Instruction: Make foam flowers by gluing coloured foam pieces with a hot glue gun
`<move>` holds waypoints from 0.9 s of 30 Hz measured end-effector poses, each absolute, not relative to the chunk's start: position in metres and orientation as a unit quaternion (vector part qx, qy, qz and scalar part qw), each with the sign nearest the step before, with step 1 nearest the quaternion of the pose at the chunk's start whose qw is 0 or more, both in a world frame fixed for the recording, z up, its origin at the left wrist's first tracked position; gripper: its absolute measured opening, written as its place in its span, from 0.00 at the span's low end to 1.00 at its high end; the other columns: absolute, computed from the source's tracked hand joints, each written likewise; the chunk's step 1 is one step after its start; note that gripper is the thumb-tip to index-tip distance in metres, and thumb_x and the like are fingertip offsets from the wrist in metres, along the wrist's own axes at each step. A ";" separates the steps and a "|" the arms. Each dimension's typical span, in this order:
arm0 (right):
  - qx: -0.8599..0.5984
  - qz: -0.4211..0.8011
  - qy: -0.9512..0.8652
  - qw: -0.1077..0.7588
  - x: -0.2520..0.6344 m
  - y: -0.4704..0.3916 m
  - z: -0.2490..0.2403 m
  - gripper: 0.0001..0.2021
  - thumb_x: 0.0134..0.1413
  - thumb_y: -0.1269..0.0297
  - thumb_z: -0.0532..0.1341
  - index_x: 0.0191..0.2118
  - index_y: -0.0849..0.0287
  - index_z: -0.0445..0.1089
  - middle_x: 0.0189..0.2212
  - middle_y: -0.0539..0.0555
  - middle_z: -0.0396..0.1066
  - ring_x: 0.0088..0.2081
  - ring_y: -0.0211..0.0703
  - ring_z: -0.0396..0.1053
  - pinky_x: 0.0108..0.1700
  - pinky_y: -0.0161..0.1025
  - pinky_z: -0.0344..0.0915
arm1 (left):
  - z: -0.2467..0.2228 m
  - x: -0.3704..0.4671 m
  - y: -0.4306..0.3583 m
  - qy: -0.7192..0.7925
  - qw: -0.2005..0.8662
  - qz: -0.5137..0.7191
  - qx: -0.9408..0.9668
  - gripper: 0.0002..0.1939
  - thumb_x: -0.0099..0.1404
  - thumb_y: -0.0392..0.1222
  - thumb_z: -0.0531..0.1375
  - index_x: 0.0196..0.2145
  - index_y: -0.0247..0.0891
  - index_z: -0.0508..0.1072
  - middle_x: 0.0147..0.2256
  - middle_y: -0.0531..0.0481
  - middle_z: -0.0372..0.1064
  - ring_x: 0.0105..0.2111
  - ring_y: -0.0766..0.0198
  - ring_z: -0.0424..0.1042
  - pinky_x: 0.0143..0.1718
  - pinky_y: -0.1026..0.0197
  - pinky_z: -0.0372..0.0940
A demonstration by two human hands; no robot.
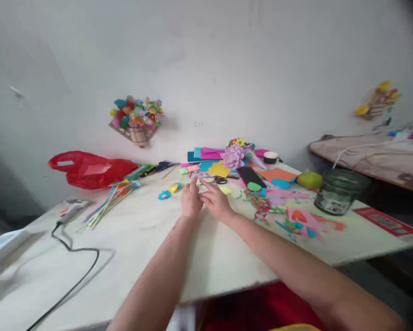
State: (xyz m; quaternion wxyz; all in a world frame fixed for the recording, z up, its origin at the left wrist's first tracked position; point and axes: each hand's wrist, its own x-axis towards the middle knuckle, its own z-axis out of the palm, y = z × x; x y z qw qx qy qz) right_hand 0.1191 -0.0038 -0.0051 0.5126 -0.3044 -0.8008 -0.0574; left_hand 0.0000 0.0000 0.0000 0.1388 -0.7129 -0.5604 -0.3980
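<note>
My left hand [191, 200] and my right hand [216, 200] meet over the middle of the white table. The fingers of both are drawn together, fingertips against each other. Anything between them is too small or too hidden to make out. Just left of my left hand lie a blue flower [164, 195] and a yellow flower [173, 187] with a blue one against it. Beyond my fingers sits a pair of dark-handled scissors [221, 180]. A pale yellow-green piece [226, 190] lies close to my right hand.
On the left are a glue gun [72, 209] with a looping black cord, thin sticks [104, 204] and a red plastic bag [92, 171]. A lilac flower [233, 156], coloured sheets, scraps [302, 220] and a glass jar [337, 193] spread across the right. Flower baskets [138, 136] hang on the wall.
</note>
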 end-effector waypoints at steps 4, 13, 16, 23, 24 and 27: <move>-0.301 -0.067 -0.800 0.515 0.125 -0.003 -0.001 0.10 0.50 0.69 0.53 0.30 0.58 0.72 0.50 0.54 0.61 0.47 0.43 0.60 0.47 0.41 0.60 | 0.002 0.002 -0.002 -0.596 0.127 -0.388 -0.691 0.25 0.51 0.34 0.54 0.48 0.35 0.59 0.35 0.46 0.67 0.39 0.59 0.63 0.37 0.62 0.57; -0.319 -0.017 -0.806 0.499 0.135 0.005 -0.001 0.09 0.49 0.66 0.56 0.33 0.55 0.73 0.46 0.53 0.65 0.45 0.42 0.64 0.46 0.40 0.61 | 0.005 0.001 -0.003 -0.635 0.099 -0.306 -0.702 0.10 0.50 0.44 0.57 0.31 0.37 0.66 0.30 0.48 0.67 0.34 0.61 0.66 0.30 0.64 0.55; -0.310 0.009 -0.815 0.490 0.140 0.011 0.001 0.09 0.49 0.66 0.56 0.33 0.56 0.73 0.43 0.54 0.68 0.43 0.41 0.65 0.45 0.39 0.62 | 0.007 0.003 -0.004 -0.626 0.104 -0.279 -0.721 0.11 0.52 0.47 0.56 0.31 0.38 0.66 0.30 0.48 0.67 0.34 0.61 0.66 0.30 0.64 0.55; -0.297 0.091 -0.788 0.532 0.147 0.019 0.008 0.08 0.48 0.65 0.56 0.31 0.56 0.73 0.41 0.54 0.69 0.42 0.40 0.67 0.45 0.38 0.62 | 0.020 0.001 -0.007 -0.618 0.060 -0.279 -0.733 0.19 0.49 0.55 0.57 0.35 0.40 0.67 0.32 0.48 0.68 0.35 0.59 0.66 0.33 0.62 0.57; -0.293 0.107 -0.774 0.551 0.148 0.020 0.009 0.09 0.48 0.64 0.56 0.30 0.57 0.73 0.41 0.55 0.69 0.42 0.40 0.67 0.44 0.37 0.62 | 0.022 -0.004 -0.006 -0.604 0.038 -0.306 -0.735 0.23 0.48 0.56 0.58 0.39 0.40 0.66 0.34 0.48 0.68 0.36 0.60 0.66 0.34 0.62 0.57; -0.307 0.119 -0.719 0.612 0.153 0.025 0.012 0.09 0.47 0.63 0.56 0.30 0.59 0.73 0.40 0.57 0.70 0.41 0.41 0.67 0.42 0.36 0.64 | 0.028 -0.026 -0.001 -0.592 -0.069 -0.424 -0.682 0.26 0.55 0.57 0.50 0.47 0.40 0.61 0.37 0.48 0.68 0.35 0.63 0.67 0.34 0.63 0.58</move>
